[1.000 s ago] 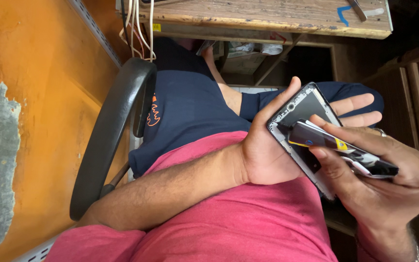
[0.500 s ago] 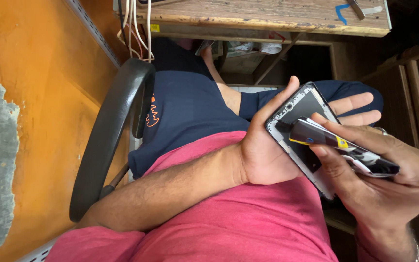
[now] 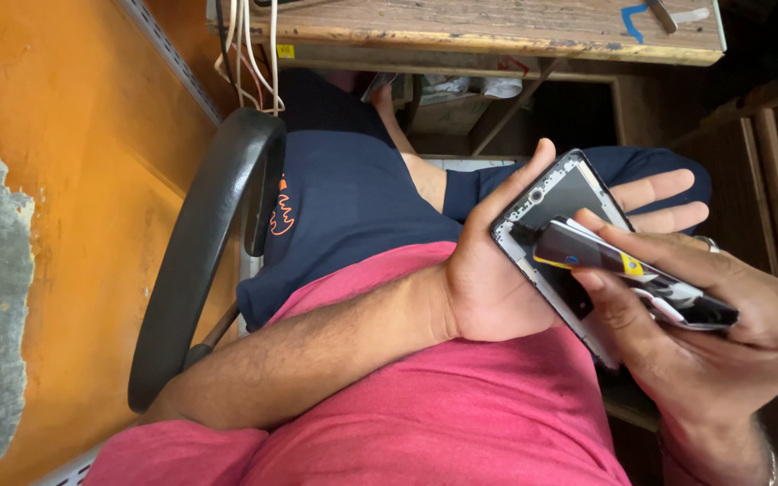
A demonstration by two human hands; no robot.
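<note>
My left hand [image 3: 497, 279] cradles an opened phone body [image 3: 562, 193], a grey frame with dark insides facing up, thumb along its left edge and fingers spread behind it. My right hand [image 3: 722, 351] pinches a thin dark panel [image 3: 632, 274] with a yellow tab, lifted at an angle above the phone body and touching it at the panel's far end. Both hands hover over my lap, above a pink shirt [image 3: 425, 414] and dark blue shorts [image 3: 353, 198].
A black chair armrest [image 3: 200, 252] curves along my left side beside an orange wall [image 3: 56, 180]. A wooden bench top [image 3: 497, 22] lies ahead, with white cables [image 3: 245, 54] hanging from its edge. Dark wooden furniture [image 3: 767, 144] stands on the right.
Almost nothing moves. The right hand tilts the thin panel very slightly over the phone body; the left hand holds still.
</note>
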